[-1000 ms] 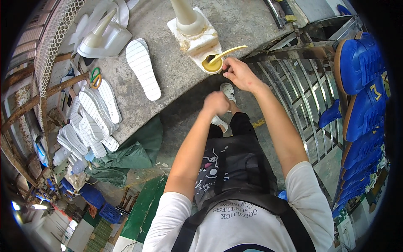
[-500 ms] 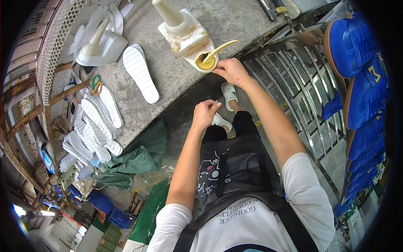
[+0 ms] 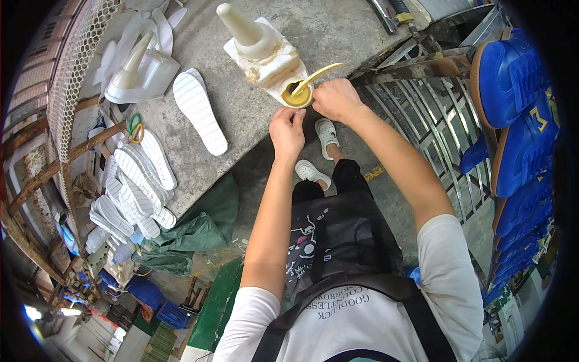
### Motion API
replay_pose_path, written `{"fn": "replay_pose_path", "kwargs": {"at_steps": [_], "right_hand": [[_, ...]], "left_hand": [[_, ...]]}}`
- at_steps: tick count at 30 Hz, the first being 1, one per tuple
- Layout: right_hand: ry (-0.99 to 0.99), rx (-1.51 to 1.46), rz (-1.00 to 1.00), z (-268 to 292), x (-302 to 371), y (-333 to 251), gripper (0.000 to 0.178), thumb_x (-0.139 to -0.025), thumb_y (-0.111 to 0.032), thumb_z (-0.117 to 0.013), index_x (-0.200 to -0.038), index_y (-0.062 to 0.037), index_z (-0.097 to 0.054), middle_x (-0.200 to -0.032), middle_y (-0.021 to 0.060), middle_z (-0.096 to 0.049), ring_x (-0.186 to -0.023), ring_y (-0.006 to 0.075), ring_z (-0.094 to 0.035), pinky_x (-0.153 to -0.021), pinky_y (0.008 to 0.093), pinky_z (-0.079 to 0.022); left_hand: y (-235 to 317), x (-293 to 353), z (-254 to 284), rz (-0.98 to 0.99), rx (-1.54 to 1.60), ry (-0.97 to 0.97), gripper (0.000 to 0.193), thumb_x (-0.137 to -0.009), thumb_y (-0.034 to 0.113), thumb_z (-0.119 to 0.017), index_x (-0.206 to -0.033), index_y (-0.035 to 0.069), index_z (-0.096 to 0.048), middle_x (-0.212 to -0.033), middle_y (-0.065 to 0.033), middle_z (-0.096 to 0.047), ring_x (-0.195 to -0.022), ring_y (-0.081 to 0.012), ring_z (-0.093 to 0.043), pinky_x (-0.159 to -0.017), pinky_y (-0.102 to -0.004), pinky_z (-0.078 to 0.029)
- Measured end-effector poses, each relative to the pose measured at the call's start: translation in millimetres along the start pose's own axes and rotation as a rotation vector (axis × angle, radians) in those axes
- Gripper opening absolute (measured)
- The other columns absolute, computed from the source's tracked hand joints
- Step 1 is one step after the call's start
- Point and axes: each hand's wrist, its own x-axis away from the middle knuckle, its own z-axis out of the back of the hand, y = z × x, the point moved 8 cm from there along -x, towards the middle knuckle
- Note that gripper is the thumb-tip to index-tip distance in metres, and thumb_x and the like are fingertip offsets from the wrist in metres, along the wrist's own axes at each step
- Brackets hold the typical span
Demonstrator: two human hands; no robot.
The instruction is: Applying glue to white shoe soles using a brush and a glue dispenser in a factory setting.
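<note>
A small round cup of yellow paste (image 3: 297, 95) stands at the bench edge, against the base of a white stand with a blunt cone spout (image 3: 244, 33). A cream-handled brush or spoon (image 3: 319, 73) leans in the cup. My left hand (image 3: 287, 134) is closed in a pinch just below the cup's near rim; whatever its fingertips hold is too small to make out. My right hand (image 3: 338, 98), fingers curled, is right beside the cup; its fingertips are partly hidden. On the bench to the left lies a pair of white insoles (image 3: 201, 113), stacked.
More white insoles (image 3: 136, 181) are heaped at the bench's left side by green-and-orange-handled scissors (image 3: 136, 130). A second white spouted container (image 3: 137, 72) stands behind. Blue shoes (image 3: 512, 139) line a rack at right, beside a metal slatted frame (image 3: 431, 127). Green cloth (image 3: 190, 238) hangs below the bench.
My left hand has moved up and slightly left, from below the bench edge to the cup. My right hand has shifted slightly, its fingers now more curled beside the cup.
</note>
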Motion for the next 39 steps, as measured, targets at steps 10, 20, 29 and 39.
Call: {"fn": "replay_pose_path", "kwargs": {"at_steps": [10,20,29,39], "right_hand": [[0.184,-0.36,-0.435,-7.8,66.7,34.0,0.016,-0.068,-0.022,-0.06,-0.065,-0.0061,-0.065,-0.067,0.015,-0.062,-0.063,0.031,-0.062,-0.057,0.039,-0.049],[0.394,-0.709,-0.354,-13.8,80.4,19.5,0.021,-0.076,-0.022,-0.066,-0.069,-0.0024,-0.062,-0.064,0.0127,-0.06,-0.056,0.0263,-0.059,-0.051,0.0356,-0.044],[0.245,-0.989,-0.313,-6.8,51.2,36.8,0.026,-0.079,-0.019,-0.063,-0.1,-0.0029,-0.062,-0.084,0.0104,-0.065,-0.072,0.0222,-0.063,-0.065,0.0325,-0.049],[-0.045,-0.884,-0.403,-53.8,11.4,46.0,0.026,-0.073,-0.021,-0.07,-0.083,0.002,-0.068,-0.068,0.0134,-0.065,-0.062,0.0209,-0.064,-0.058,0.0332,-0.049]], "left_hand": [[-14.5,2.0,-13.4,0.274,0.069,-0.136,0.021,-0.08,0.02,-0.066,-0.08,0.0,-0.067,-0.081,-0.0162,-0.062,-0.076,-0.0274,-0.06,-0.067,-0.0357,-0.046],[-23.6,20.8,-104.7,0.95,1.273,-0.093,0.03,-0.09,0.031,-0.057,-0.104,0.005,-0.062,-0.094,-0.0054,-0.066,-0.079,-0.0114,-0.059,-0.066,-0.0271,-0.048],[-19.0,11.8,-81.2,0.315,0.068,-0.119,0.022,-0.078,0.027,-0.061,-0.076,0.006,-0.068,-0.069,-0.0206,-0.061,-0.072,-0.0366,-0.062,-0.066,-0.0419,-0.05],[-4.6,22.2,-78.4,0.192,0.071,-0.174,0.017,-0.077,0.018,-0.061,-0.076,0.003,-0.068,-0.065,-0.0174,-0.062,-0.063,-0.032,-0.062,-0.061,-0.0395,-0.048]]}}
